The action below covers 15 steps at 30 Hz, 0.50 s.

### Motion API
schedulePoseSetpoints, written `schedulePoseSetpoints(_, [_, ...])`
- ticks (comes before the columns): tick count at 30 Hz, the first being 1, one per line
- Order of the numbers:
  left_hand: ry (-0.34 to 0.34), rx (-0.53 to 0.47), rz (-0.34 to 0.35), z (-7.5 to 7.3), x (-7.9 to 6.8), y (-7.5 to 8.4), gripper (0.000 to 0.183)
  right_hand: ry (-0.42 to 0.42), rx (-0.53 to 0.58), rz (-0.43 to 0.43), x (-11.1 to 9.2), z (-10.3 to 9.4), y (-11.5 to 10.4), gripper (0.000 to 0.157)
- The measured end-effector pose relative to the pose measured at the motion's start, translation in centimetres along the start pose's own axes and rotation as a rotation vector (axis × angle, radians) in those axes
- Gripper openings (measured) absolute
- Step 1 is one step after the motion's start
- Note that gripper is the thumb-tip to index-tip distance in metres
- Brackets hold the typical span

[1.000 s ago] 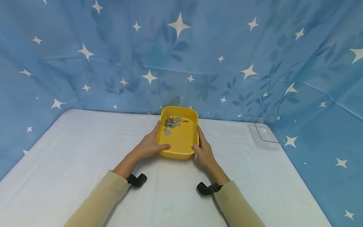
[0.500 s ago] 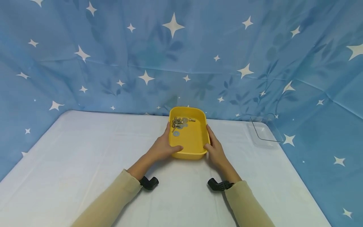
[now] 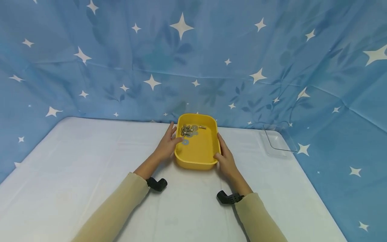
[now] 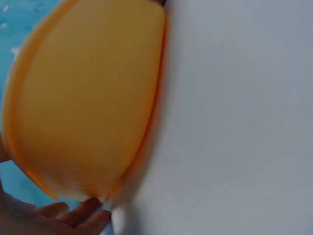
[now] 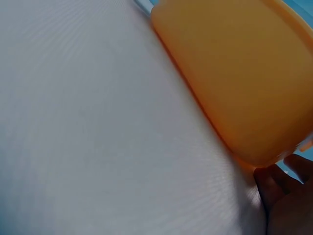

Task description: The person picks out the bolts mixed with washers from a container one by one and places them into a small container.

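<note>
A yellow tray (image 3: 198, 151) sits on the white table near its back edge. Inside, toward the back left, lies a small heap of metal screws (image 3: 186, 129) with several flat grey washers (image 3: 185, 142). One screw (image 3: 202, 127) lies apart at the back. My left hand (image 3: 163, 148) is at the tray's left side, fingers spread and fairly straight, thumb over the rim; whether it touches is unclear. On the other side, my right hand (image 3: 226, 160) grips the tray, thumb over the rim and fingers along the outer wall. Both wrist views show the tray's outer wall.
A clear plastic container (image 3: 276, 144) stands at the table's back right corner. Behind the table hangs a blue curtain (image 3: 193, 67) with white stars. White cloth covers the table (image 3: 99, 161).
The tray moved right with both hands gripping it, then stopped. My left hand has since loosened and slid back along the left rim, its fingers spreading. My right hand keeps its grip.
</note>
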<state>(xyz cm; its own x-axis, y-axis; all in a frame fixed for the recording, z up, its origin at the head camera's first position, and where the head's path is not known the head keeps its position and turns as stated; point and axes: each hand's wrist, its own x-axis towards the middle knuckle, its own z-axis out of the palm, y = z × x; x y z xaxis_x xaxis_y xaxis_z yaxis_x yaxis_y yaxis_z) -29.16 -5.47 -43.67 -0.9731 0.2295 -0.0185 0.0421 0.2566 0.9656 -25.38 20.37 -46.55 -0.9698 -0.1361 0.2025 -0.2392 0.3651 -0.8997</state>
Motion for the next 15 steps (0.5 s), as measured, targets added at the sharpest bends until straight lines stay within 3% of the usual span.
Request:
schedulePoseSetpoints(3, [0.004,-0.165,0.034,-0.1,0.9,-0.9,0.078,0.001,0.009,-0.007,0.1,0.2,0.2,0.088])
schedulePoseSetpoints(6, [-0.011,-0.228,0.063,0.0,1.0,-1.9,0.071,-0.002,0.017,-0.002,0.0,0.4,0.3,0.087])
schedulePoseSetpoints(11, [-0.001,-0.166,0.13,0.2,0.8,-2.7,0.065,0.01,0.006,0.019,-0.2,0.5,0.2,0.087])
schedulePoseSetpoints(15, [0.022,-0.123,0.142,0.3,1.1,-2.8,0.064,0.015,0.006,-0.006,0.0,0.1,0.3,0.088])
